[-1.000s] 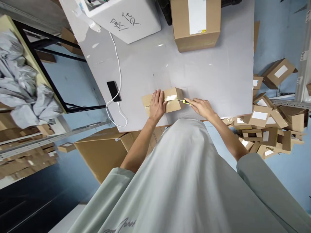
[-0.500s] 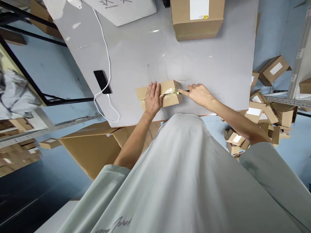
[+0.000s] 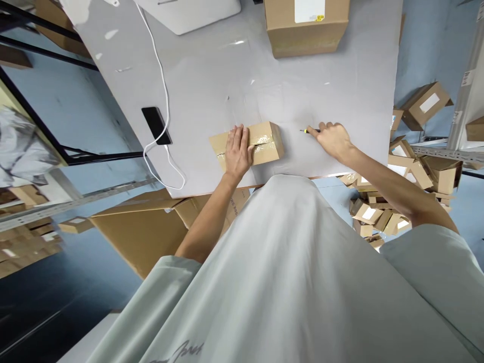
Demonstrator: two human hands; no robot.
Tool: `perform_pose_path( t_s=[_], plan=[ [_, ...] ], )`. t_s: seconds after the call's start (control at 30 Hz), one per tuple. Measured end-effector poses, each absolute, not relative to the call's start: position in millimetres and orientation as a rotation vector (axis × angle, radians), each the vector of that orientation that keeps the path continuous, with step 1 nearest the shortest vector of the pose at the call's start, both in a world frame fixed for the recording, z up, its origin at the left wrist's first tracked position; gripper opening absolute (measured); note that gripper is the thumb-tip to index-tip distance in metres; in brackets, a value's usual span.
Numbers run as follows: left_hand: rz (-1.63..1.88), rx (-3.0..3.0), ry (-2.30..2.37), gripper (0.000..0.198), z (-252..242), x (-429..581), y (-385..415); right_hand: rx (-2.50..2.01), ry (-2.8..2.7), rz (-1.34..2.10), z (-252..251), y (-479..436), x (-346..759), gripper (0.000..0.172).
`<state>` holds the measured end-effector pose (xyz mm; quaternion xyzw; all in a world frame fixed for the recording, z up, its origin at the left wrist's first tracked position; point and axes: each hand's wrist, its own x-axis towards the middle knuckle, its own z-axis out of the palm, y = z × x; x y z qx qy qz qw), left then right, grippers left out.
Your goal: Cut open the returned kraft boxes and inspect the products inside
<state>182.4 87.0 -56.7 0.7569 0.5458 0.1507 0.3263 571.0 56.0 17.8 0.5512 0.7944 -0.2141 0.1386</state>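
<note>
A small brown cardboard box (image 3: 269,130) lies on the grey table (image 3: 212,85), with clear tape along its top seam and a slit in the tape. My left hand (image 3: 238,154) rests flat on the box's left part, fingers stretched out and thumb beside the seam. To the right, apart from the box, my right hand (image 3: 335,140) is closed round a utility knife (image 3: 306,131). Its yellow front and thin blade point left, toward the box; the handle is mostly hidden in the fingers.
A larger carton (image 3: 308,40) with a white label stands at the back. A phone (image 3: 156,123) with a white cable (image 3: 165,80) lies at left. Below the left edge stands a big open carton (image 3: 143,232). Several boxes (image 3: 406,171) are heaped beyond the right edge.
My right hand has drawn the knife away from the box's right end, moving right and slightly up. The slit seam now shows uncovered. My left hand stays on the box.
</note>
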Motion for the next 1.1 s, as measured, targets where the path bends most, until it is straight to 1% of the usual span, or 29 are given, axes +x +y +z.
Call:
perform_pose_path(
  t_s=[0.1,0.2,0.27,0.4,0.53,0.77,0.97,1.1],
  plan=[
    [0.397,2.0,1.447,0.105,-56,184,87,1.631,2.292,-0.594,20,46,580,0.067],
    [0.369,2.016,1.479,0.108,-52,187,88,1.559,2.416,-0.63,19,38,559,0.076],
    [0.334,2.011,1.512,0.109,-47,189,88,1.5,2.51,-0.656,15,38,539,0.079],
    [0.293,2.023,1.54,0.113,-41,192,89,1.43,2.595,-0.653,6,44,515,0.074],
    [0.29,2.052,1.529,0.115,-44,191,89,1.425,2.624,-0.625,9,49,509,0.071],
    [0.281,2.059,1.523,0.112,-46,189,88,1.442,2.54,-0.643,15,50,506,0.069],
    [0.268,2.076,1.532,0.106,-45,190,87,1.456,2.585,-0.657,-2,52,515,0.072],
    [0.274,2.059,1.545,0.105,-43,191,87,1.481,2.641,-0.672,-22,55,525,0.071]
  ],
)
